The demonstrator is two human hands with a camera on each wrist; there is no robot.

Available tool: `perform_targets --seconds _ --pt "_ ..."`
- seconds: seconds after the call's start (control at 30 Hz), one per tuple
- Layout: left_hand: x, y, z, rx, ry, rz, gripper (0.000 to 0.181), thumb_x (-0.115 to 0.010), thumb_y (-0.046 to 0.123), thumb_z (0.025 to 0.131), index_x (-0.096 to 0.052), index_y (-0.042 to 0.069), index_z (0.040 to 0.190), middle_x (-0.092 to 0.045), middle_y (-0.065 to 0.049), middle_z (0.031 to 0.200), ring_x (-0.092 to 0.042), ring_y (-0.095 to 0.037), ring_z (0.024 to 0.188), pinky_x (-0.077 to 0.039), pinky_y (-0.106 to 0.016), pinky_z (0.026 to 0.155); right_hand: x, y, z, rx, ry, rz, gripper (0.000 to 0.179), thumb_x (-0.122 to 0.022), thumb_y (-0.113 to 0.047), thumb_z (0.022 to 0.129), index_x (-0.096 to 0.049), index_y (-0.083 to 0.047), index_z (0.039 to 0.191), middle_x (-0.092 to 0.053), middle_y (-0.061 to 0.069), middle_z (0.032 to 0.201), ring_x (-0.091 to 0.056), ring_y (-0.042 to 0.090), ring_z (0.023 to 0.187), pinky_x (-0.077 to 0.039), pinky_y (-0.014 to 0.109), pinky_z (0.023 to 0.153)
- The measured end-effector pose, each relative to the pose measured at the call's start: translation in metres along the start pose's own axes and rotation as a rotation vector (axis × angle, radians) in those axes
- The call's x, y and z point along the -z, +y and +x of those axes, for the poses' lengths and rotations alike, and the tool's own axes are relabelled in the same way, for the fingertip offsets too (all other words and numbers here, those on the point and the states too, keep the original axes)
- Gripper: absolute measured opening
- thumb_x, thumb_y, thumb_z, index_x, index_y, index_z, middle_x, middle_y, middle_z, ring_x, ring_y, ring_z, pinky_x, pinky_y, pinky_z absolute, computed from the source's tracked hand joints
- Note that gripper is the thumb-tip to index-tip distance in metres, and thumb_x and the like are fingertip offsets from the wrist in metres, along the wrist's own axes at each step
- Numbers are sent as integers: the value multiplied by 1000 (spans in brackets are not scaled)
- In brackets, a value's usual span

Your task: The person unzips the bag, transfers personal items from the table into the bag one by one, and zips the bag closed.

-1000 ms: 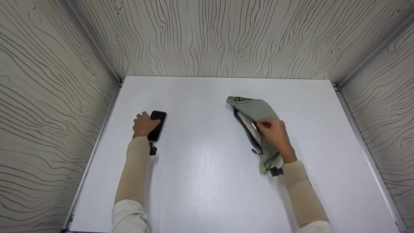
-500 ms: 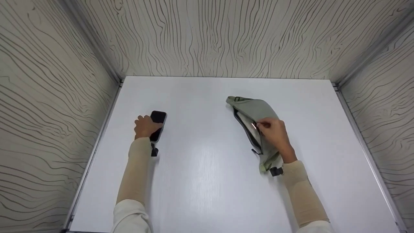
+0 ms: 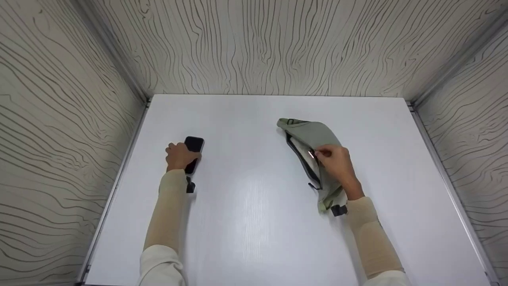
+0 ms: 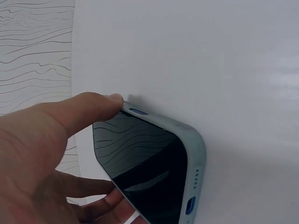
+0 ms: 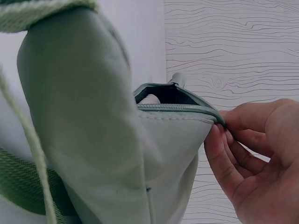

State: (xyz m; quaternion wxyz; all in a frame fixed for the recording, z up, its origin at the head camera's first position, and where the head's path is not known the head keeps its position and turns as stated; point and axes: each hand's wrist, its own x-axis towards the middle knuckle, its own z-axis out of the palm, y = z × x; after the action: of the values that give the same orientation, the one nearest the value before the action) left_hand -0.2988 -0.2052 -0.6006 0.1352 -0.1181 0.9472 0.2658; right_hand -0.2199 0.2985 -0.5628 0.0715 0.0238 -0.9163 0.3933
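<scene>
Two hands out over the white table: left hand grips the phone by its long edges, screen up, on the table's left part, though I can't tell if it's flat or slightly raised. Right hand pinches the zip edge of the green bag, which lies on the right, mouth gaping, well apart from the phone.
</scene>
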Motion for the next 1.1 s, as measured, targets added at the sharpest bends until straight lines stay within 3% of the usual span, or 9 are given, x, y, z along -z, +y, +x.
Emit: perform_targets --seconds 0.2,0.53,0.73,0.97,1.1 --pt "-1 -1 1 -10 23 -12 69 -77 38 87 -61 -15 128 -49 -37 136 -43 -50 132 -47 -65 107 -1 0 1 -5 -4 1 17 -71 -9 101 -81 0 111 -78 18 100 -69 23 85 -51 19 67" --pt "-4 2 -2 -11 95 -29 89 -82 38 86 -44 -17 145 -41 -39 143 -39 -51 136 -42 -65 113 -2 3 1 1 5 -3 16 -72 -9 100 -82 -1 110 -79 18 102 -70 25 89 -51 19 70" --pt "-8 3 3 -26 133 -64 93 -87 32 83 -39 -14 148 -46 -37 142 -41 -49 134 -42 -62 112 -3 1 1 -5 1 5 15 -72 -8 100 -81 0 109 -78 19 102 -70 26 87 -52 19 66" --pt "-8 8 -1 -1 89 -188 97 -83 20 86 -26 -7 160 -55 -38 144 -55 -53 131 -49 -61 109 -2 1 1 -13 4 2 16 -72 -9 100 -82 0 110 -78 18 101 -69 25 86 -51 19 66" --pt "-7 11 -2 -16 56 -196 86 -81 17 89 -34 -10 155 -59 -37 141 -63 -50 125 -54 -59 105 -2 1 1 -9 4 1 16 -72 -9 100 -82 0 110 -78 18 102 -70 25 87 -51 19 67"
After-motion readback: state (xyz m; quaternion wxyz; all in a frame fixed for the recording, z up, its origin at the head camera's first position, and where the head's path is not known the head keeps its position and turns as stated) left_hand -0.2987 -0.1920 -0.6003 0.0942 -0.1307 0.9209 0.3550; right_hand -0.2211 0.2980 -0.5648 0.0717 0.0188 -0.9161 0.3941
